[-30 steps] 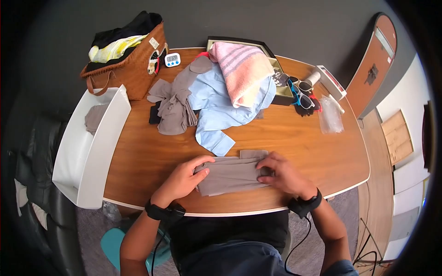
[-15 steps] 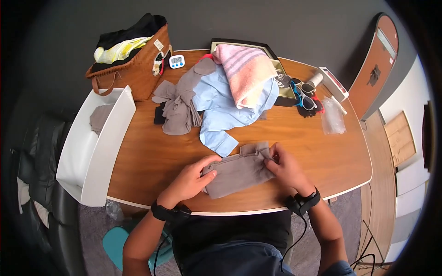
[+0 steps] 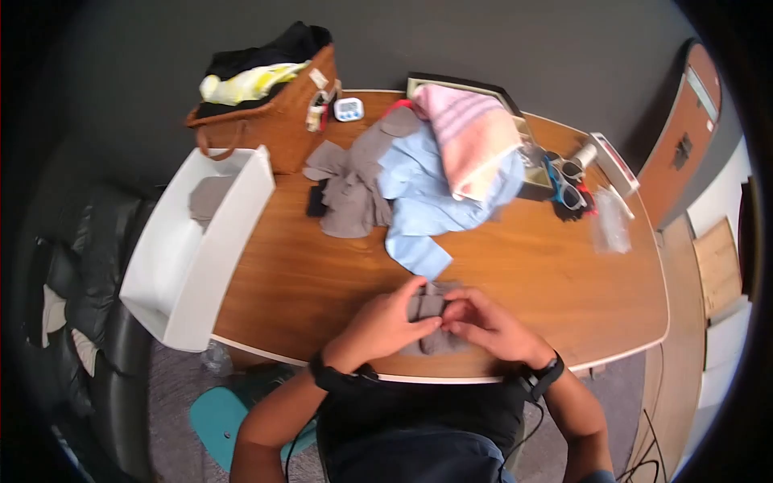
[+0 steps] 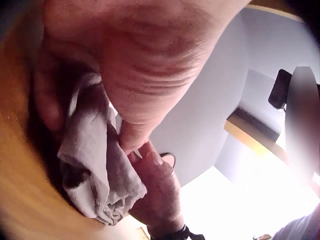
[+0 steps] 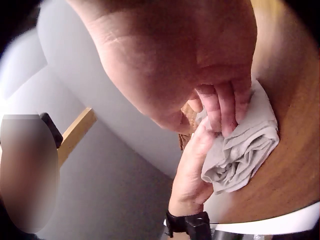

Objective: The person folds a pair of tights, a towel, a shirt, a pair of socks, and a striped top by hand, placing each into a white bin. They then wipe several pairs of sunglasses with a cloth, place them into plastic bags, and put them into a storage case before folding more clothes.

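A folded grey-brown cloth (image 3: 430, 307) is bunched into a small thick bundle near the table's front edge, between both hands. My left hand (image 3: 385, 328) grips it from the left, thumb on the near side and fingers around the far side. From the right, my right hand (image 3: 493, 332) holds it with bent fingers, its thumb close to the left thumb. In the left wrist view the cloth (image 4: 97, 155) shows loose folds at its lower end. The right wrist view has the fingers lying on the layered cloth (image 5: 247, 150). Part of the bundle is hidden behind the hands.
Beyond the hands lie a light blue shirt (image 3: 419, 181), a pink striped towel (image 3: 467, 133) and more grey-brown cloth (image 3: 354, 201). A white bin (image 3: 213, 266) and brown basket (image 3: 266, 133) stand left. Sunglasses (image 3: 572, 196) and a clear plastic bag (image 3: 612, 225) lie right.
The cloth lay flat and long; half a second ago its right end was lifted. Now it is folded into a compact bundle, and both hands have come together.
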`<state>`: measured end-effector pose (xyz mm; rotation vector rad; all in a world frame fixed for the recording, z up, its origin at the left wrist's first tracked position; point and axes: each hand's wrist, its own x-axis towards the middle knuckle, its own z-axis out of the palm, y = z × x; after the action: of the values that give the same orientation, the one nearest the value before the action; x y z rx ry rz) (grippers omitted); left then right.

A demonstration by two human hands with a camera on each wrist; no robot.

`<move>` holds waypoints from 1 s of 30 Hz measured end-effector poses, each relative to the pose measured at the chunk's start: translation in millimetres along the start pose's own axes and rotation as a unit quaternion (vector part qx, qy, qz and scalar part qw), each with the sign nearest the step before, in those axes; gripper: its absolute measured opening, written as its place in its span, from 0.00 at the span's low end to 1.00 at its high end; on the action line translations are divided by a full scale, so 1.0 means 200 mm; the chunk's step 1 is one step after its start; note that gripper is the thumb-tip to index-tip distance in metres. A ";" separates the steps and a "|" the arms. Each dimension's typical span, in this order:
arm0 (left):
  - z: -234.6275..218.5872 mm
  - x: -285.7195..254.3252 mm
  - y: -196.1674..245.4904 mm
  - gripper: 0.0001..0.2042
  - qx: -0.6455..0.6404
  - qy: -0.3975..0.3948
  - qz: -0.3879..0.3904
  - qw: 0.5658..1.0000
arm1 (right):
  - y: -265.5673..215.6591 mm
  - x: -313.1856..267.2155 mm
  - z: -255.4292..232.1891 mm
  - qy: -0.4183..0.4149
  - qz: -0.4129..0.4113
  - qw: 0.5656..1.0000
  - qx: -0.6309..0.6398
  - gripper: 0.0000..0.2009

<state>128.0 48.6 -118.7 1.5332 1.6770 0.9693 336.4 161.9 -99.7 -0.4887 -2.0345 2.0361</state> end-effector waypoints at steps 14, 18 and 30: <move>-0.34 -0.12 0.19 0.28 -0.214 -0.020 0.066 0.974 | -0.07 0.21 0.12 0.011 0.008 0.984 0.180 0.33; -0.57 -0.23 0.22 0.28 -0.098 0.012 0.025 0.995 | -0.19 0.35 0.28 -0.043 -0.030 0.991 0.119 0.22; -1.67 -0.53 -0.36 0.24 -0.114 0.468 0.036 0.875 | 0.09 0.47 0.20 -0.141 0.068 0.979 0.131 0.12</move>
<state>-183.4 -89.2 -12.3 0.9944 1.9953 2.0930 236.2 160.3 -125.6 -0.3106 -1.8746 2.5372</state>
